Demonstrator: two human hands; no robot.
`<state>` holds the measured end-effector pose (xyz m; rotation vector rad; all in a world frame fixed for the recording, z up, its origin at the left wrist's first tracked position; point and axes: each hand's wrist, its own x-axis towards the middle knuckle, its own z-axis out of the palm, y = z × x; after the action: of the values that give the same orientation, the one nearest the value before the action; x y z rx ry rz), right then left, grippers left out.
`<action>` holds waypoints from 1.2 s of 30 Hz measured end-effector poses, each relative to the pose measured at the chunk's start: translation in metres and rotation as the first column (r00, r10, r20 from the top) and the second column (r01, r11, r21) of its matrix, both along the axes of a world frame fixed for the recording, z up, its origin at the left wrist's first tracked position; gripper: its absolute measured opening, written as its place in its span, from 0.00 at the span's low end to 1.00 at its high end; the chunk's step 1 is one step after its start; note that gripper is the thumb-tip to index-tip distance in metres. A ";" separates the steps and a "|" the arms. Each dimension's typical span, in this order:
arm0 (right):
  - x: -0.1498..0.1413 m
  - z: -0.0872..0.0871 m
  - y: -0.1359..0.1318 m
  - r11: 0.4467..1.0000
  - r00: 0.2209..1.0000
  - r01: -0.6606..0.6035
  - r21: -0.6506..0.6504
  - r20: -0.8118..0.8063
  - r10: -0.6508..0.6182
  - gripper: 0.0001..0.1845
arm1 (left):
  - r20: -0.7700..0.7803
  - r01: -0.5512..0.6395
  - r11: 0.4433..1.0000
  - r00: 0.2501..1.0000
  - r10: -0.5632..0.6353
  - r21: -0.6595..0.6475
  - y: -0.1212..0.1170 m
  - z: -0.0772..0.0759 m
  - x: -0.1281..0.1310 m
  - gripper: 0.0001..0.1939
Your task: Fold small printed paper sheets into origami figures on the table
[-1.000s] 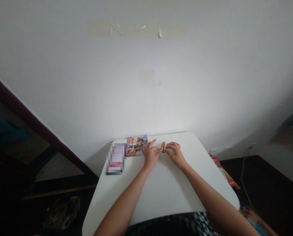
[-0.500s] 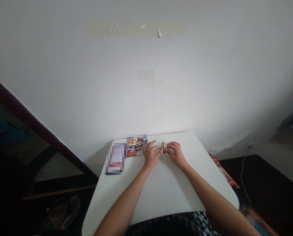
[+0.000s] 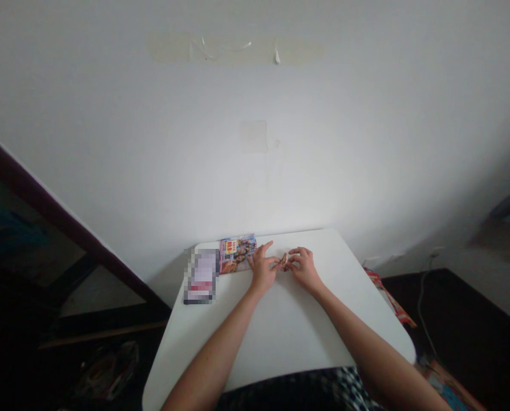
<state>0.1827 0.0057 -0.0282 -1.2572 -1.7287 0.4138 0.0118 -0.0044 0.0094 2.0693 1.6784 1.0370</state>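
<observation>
Both hands meet at the far side of a white table. Between them is a small folded piece of coloured paper, orange and red. My left hand pinches its left side with thumb and fingertips, the forefinger raised. My right hand pinches its right side with curled fingers. The paper is held just above the tabletop, too small to make out its exact shape.
A colourful printed leaflet lies at the table's far left, beside my left hand. A blurred rectangular object lies at the left edge. A white wall stands right behind the table. Coloured papers lie on the dark floor to the right.
The folded paper has been pressed smaller and lower between the fingertips, and both hands have closed in on it slightly. Arms stay where they were.
</observation>
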 end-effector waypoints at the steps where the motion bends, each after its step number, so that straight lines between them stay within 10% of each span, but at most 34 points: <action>1: 0.000 0.000 0.000 1.000 1.000 0.000 0.000 0.002 0.000 0.08 | 0.001 0.002 1.000 1.000 -0.002 -0.002 0.000 0.000 0.000 0.06; 36: 0.011 0.003 0.003 0.992 0.994 -0.105 0.069 0.019 0.104 0.08 | 0.102 -0.053 0.998 0.993 0.051 0.022 0.006 -0.005 -0.006 0.07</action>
<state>0.1937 0.0086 -0.0250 -1.1265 -1.8117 0.4019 0.0055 0.0012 0.0045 1.9624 1.6853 1.1646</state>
